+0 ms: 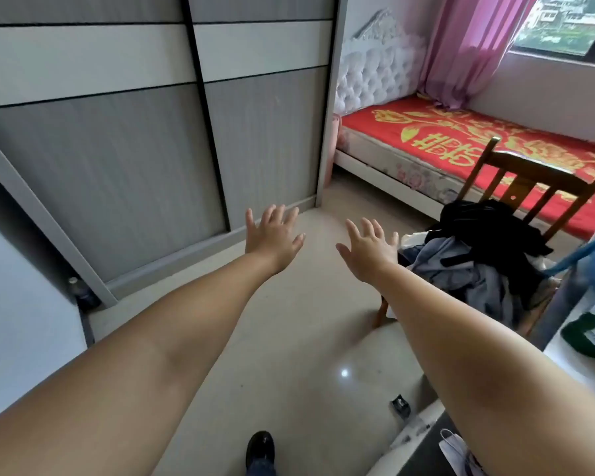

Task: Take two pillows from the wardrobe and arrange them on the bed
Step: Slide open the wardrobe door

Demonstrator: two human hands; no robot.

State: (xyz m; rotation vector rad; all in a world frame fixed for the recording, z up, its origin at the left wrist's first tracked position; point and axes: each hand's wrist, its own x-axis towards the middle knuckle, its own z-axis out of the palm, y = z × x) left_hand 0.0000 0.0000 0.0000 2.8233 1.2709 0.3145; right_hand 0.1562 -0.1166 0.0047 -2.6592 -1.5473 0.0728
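Both hands were spread and empty, the left hand [272, 237] and right hand [370, 249] stretched toward the wardrobe [152, 149], apparently to slide a door. Its doors were closed, so no pillows showed. The bed [495, 146] lay right of the wardrobe.

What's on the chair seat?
A heap of clothes, black over grey-blue, covers the chair seat. The seat itself and anything under the heap are hidden.

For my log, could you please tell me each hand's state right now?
Left hand: open, fingers spread, holding nothing.
Right hand: open, fingers spread, holding nothing.
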